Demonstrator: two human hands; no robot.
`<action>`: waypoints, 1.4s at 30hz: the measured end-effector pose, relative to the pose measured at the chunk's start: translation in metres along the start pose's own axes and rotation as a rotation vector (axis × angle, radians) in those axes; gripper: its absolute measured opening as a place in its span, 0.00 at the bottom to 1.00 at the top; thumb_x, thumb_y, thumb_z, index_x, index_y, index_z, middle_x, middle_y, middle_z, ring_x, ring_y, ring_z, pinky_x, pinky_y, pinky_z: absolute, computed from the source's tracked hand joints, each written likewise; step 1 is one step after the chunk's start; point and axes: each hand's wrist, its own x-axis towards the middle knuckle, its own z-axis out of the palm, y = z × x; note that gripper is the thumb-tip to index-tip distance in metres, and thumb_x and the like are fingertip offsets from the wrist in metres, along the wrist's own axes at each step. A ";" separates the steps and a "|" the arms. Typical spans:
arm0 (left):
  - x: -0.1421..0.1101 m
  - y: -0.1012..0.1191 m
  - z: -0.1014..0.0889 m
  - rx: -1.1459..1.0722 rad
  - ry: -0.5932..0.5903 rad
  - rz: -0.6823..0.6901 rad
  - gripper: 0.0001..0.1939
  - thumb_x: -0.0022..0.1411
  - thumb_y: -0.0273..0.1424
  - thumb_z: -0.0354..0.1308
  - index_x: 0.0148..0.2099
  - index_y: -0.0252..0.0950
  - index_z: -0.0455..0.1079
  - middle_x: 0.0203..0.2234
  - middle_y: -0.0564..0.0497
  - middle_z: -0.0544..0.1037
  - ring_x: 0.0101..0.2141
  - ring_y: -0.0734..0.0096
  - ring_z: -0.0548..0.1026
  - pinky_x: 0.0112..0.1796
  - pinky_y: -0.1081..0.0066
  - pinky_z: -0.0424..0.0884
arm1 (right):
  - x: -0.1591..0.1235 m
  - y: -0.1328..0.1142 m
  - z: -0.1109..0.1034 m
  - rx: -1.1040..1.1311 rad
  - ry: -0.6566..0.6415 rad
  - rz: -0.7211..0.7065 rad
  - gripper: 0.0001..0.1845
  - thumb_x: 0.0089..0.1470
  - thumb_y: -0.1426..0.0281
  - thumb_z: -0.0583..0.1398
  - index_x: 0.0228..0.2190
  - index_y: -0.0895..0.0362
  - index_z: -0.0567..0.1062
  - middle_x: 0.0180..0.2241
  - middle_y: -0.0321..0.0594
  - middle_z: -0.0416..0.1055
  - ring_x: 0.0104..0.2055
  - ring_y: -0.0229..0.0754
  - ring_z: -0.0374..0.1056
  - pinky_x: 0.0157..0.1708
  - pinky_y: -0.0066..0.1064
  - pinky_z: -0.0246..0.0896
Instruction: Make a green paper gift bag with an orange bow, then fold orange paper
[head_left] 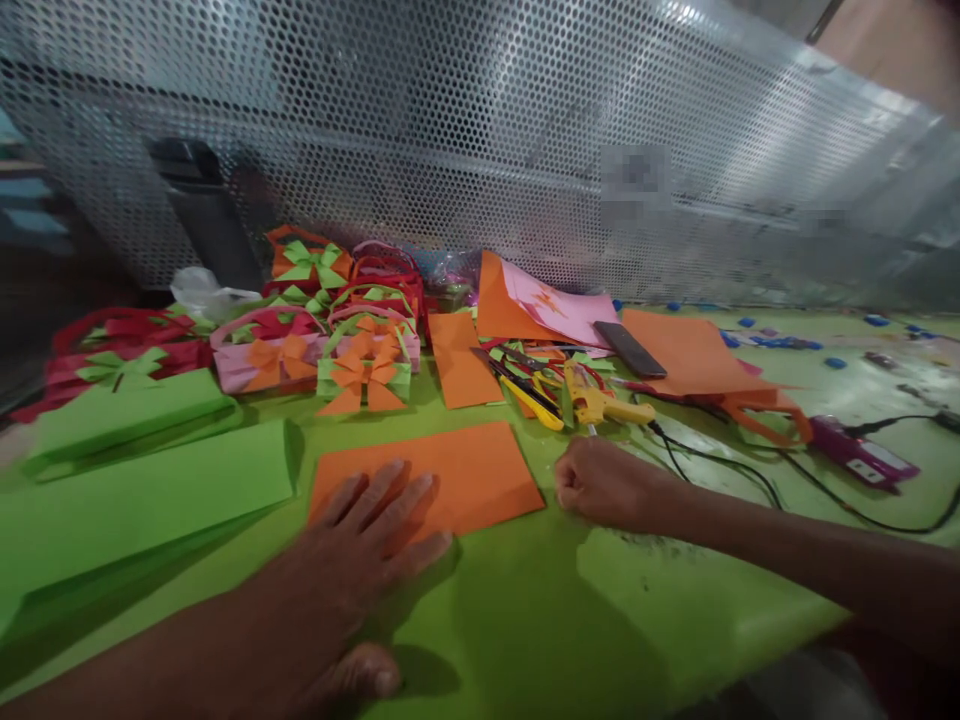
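My left hand (360, 560) lies spread over the near-left part of a folded orange paper sheet (472, 470), fingers apart on its surface. To the right of that sheet, my right hand (607, 485) is curled into a fist on the table. Whether anything is inside the fist is hidden. Just beyond it sits a yellow glue gun (600, 402), its nozzle tip pointing toward the fist. Yellow-handled cutters and scissors (529, 385) lie to the left of the glue gun. A narrower orange paper piece (463, 358) rests behind the folded sheet.
Folded green paper (157, 495) lies at left. Several paper bags with bows (364, 370) stand behind it, near a dark bottle (206, 215). A phone (630, 348) rests on orange paper (675, 350). Black cords run to a pink power strip (862, 452). A perforated metal panel (450, 120) borders the table.
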 end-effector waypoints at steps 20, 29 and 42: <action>0.040 -0.020 -0.058 -0.140 -0.383 -0.028 0.29 0.60 0.51 0.50 0.62 0.54 0.54 0.65 0.47 0.45 0.63 0.47 0.43 0.57 0.44 0.41 | 0.026 -0.023 0.023 0.058 -0.014 -0.473 0.02 0.45 0.75 0.62 0.24 0.56 0.75 0.24 0.33 0.73 0.26 0.34 0.64 0.26 0.25 0.47; 0.006 -0.034 -0.062 -0.007 -0.415 -0.124 0.27 0.64 0.47 0.46 0.64 0.52 0.51 0.64 0.48 0.49 0.63 0.51 0.46 0.57 0.43 0.35 | 0.022 -0.013 0.036 -0.062 0.041 -0.557 0.03 0.52 0.73 0.59 0.27 0.56 0.72 0.27 0.34 0.72 0.28 0.36 0.65 0.26 0.27 0.44; 0.104 0.028 -0.057 -0.696 -0.320 -0.805 0.08 0.55 0.34 0.55 0.28 0.36 0.67 0.16 0.57 0.71 0.19 0.75 0.72 0.19 0.78 0.62 | 0.019 -0.015 0.041 0.004 0.098 -0.460 0.08 0.48 0.79 0.56 0.24 0.56 0.72 0.21 0.33 0.70 0.21 0.34 0.59 0.21 0.27 0.38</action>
